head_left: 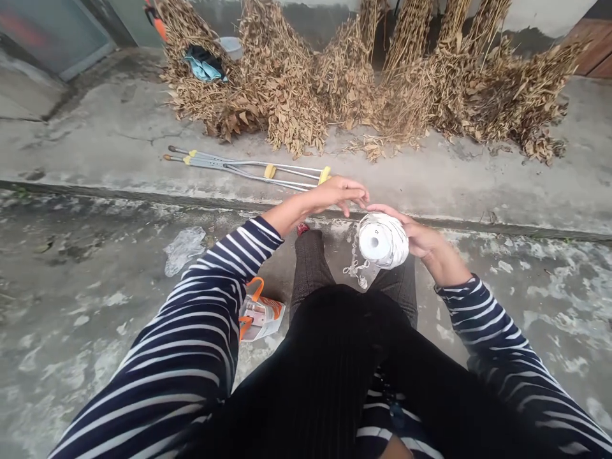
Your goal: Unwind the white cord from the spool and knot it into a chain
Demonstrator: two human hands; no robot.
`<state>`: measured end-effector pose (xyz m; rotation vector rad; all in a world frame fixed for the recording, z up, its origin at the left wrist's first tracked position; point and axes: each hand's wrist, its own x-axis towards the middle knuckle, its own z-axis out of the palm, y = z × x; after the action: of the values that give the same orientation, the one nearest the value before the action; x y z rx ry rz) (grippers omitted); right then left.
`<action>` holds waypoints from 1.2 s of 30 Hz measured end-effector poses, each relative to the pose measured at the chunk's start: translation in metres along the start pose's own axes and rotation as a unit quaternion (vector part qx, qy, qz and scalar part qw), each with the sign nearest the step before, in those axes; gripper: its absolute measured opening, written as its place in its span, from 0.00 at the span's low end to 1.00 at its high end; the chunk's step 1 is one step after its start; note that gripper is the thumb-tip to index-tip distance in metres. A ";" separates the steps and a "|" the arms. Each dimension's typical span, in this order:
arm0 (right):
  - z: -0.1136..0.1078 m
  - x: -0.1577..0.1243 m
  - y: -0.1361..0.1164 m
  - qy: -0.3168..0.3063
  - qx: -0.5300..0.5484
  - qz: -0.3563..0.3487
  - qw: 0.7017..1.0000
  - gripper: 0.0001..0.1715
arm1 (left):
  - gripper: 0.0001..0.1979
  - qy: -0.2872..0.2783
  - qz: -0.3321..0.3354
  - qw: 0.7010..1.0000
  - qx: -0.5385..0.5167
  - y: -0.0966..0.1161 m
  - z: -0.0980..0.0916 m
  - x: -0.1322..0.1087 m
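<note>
A large white spool of cord [383,240] sits above my lap, its end with a round centre hole facing me. My right hand [419,236] grips it from the right, fingers stretched over its top edge. Just left of the spool's top, my left hand [340,193] hovers with bent fingers, its thumb apart from them; I see nothing held in it. Thin strands wrap loosely around the spool. A knotted length of white cord [356,266] dangles below its left side, between my knees.
Grey crutches with yellow pads [253,171] lie on the raised concrete ledge ahead. Dried plant bundles [296,83] lean along the wall. A white and orange bag [262,315] stands left of my legs. Clear plastic [185,250] lies on the ground further left.
</note>
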<state>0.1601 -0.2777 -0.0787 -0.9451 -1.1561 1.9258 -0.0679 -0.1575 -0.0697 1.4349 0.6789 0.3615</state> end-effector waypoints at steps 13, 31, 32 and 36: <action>0.004 -0.010 0.003 0.065 0.023 0.019 0.997 0.48 | 0.14 -0.021 -0.018 0.997 -0.076 -0.024 0.015 -0.028; 0.017 -0.020 0.023 0.103 -0.029 -0.059 0.993 0.47 | 0.26 -0.123 -0.074 0.988 -0.051 -0.047 0.004 0.007; 0.016 -0.018 0.025 0.107 -0.026 -0.054 0.993 0.46 | 0.26 -0.133 -0.081 0.987 -0.047 -0.050 0.006 0.009; 0.014 -0.014 0.028 0.144 -0.013 -0.043 0.989 0.42 | 0.23 -0.083 -0.063 0.994 -0.044 -0.062 0.020 0.021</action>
<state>0.1504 -0.3052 -0.0964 -1.1263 -1.0367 1.6447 -0.0494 -0.1679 -0.1346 1.3154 0.6070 0.1683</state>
